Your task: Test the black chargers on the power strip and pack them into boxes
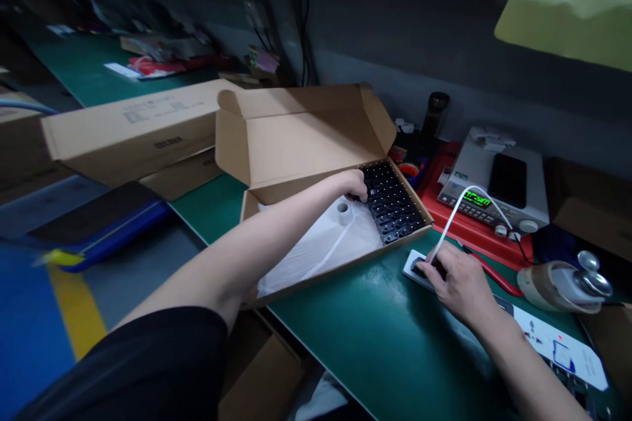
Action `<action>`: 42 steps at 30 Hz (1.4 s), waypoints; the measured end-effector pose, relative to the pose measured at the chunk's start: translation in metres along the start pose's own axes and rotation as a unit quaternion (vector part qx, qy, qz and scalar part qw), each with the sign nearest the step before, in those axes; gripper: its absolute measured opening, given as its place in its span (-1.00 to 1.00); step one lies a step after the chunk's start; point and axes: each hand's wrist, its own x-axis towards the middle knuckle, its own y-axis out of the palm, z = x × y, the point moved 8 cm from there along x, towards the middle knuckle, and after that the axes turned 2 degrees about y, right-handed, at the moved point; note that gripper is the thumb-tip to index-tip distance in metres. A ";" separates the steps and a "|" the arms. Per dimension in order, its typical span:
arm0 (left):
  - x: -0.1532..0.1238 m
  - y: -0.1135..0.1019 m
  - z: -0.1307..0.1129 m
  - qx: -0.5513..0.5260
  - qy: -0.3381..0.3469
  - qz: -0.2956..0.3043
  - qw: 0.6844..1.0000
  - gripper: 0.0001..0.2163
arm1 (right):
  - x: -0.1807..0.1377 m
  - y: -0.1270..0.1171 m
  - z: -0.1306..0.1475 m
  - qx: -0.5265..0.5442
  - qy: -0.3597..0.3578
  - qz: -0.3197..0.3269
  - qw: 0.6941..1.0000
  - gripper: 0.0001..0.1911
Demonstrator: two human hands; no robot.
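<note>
our left hand (pixel 356 185) curls over the near end of a black moulded tray (pixel 395 200) lying lengthwise in an open cardboard box (pixel 301 128), though we cannot tell whether it grips anything; our right hand (pixel 459 283), well apart on the green counter (pixel 385 355), is clenched on a black plug (pixel 419 268) in a white socket strip (pixel 553 345), its white cable (pixel 447 230) rising toward a bench meter (pixel 469 205).

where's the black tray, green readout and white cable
black tray (pixel 397 204): head view, on its top face
green readout (pixel 476 199): head view, on the lit digits
white cable (pixel 463 197): head view, on its arched length
</note>
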 end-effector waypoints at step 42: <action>-0.146 -0.023 0.147 0.280 0.341 -0.233 0.867 -0.72 | -0.129 -0.061 0.003 0.087 0.058 -0.110 0.988 -0.70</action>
